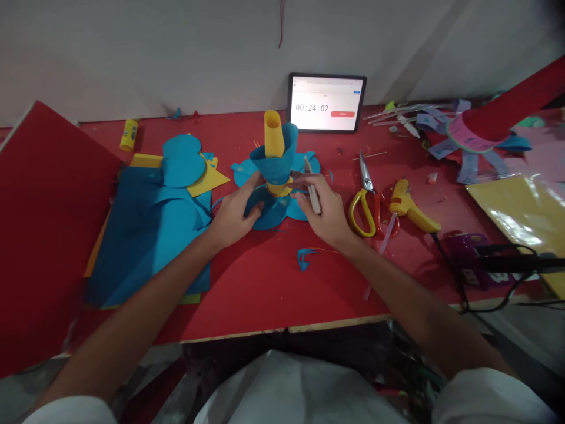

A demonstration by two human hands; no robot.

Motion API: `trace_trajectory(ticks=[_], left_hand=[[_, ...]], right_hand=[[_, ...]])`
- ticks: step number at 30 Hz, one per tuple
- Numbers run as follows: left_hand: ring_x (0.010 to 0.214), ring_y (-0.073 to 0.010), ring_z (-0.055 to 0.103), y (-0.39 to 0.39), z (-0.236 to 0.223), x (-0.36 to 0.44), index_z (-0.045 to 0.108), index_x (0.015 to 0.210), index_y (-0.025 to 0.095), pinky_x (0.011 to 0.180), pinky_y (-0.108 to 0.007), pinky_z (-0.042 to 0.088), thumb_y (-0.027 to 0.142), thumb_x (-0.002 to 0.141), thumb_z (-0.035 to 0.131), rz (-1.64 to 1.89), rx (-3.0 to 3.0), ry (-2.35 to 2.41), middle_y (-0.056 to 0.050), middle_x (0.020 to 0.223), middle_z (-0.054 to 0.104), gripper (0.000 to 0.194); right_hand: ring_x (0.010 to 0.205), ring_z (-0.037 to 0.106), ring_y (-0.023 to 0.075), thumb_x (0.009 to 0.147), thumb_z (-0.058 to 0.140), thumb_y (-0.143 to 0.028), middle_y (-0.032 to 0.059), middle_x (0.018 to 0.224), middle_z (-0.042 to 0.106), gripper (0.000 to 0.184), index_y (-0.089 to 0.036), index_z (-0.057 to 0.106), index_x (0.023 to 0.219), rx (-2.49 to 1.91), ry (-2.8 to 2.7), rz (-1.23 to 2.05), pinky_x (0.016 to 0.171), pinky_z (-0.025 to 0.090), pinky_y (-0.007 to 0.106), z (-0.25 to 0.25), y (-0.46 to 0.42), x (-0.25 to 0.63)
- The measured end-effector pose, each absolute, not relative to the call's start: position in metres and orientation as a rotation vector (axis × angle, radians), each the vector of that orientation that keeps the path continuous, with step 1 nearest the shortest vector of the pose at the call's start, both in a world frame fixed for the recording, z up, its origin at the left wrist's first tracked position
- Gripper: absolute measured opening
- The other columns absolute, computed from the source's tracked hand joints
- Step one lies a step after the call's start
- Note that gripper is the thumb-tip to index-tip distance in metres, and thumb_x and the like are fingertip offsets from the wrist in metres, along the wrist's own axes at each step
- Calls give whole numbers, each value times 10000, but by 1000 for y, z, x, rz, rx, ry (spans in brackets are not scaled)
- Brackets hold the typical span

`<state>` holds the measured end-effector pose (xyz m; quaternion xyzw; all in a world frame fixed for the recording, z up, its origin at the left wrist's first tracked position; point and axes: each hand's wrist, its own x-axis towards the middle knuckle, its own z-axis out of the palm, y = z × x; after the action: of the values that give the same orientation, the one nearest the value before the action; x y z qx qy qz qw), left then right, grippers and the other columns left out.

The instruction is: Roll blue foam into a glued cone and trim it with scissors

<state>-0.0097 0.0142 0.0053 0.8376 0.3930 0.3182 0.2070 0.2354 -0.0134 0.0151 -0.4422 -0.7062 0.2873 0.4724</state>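
A blue paper flower (271, 213) with wide flat petals stands on the red table, a blue cup and a rolled yellow paper tube (274, 138) rising from its middle. My left hand (233, 212) curves round its left side, fingers against the cup's base and a lower petal. On the right, my right hand (324, 209) grips a slim pale pen-like tool (313, 197), its upper end pointing up and away. Its fingertips reach the yellow band (279, 189) under the cup. Whether the tool's tip touches paper is hidden.
Blue paper sheets (132, 235) and cut shapes lie left, beside a red board (48, 235) and glue stick (129, 135). Rightward lie scissors (364, 197), a yellow glue gun (410, 206) with cable, and a purple box (470, 259). A tablet (326, 103) leans on the wall.
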Motion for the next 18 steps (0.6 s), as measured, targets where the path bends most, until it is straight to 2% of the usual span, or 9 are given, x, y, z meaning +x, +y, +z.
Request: trace_trajectory(ticks=[3, 10, 14, 18], left_hand=[[1405, -288, 635, 11, 5, -9, 407, 1647, 184, 1144, -432, 544, 270, 1051, 498, 887, 2366, 1105, -141, 1521, 652, 609], [1320, -250, 698, 5, 6, -8, 538, 1565, 189, 1109, -399, 577, 206, 1063, 439, 889, 2488, 1098, -124, 1449, 707, 512], [1373, -227, 661, 6, 7, -7, 590, 1505, 208, 1152, -407, 553, 164, 1053, 422, 940, 2487, 1021, -118, 1510, 665, 484], [1378, -228, 645, 7, 10, -7, 669, 1389, 185, 1162, -410, 540, 128, 1042, 423, 1014, 2498, 1046, -133, 1441, 697, 429]], right_hand=[[1415, 617, 287, 1063, 538, -463, 87, 1343, 714, 254, -308, 623, 1246, -1056, -1728, 677, 1108, 599, 473, 15, -11, 235], [1343, 658, 280, 1039, 573, -441, 97, 1444, 654, 306, -309, 576, 1315, -1036, -1702, 697, 1118, 601, 492, 9, -6, 238], [1376, 636, 270, 1044, 557, -414, 94, 1505, 616, 344, -309, 541, 1371, -1032, -1714, 711, 1117, 602, 470, 7, -5, 238], [1335, 663, 267, 1044, 568, -392, 104, 1489, 623, 372, -301, 518, 1401, -995, -1725, 746, 1083, 618, 466, 2, -2, 237]])
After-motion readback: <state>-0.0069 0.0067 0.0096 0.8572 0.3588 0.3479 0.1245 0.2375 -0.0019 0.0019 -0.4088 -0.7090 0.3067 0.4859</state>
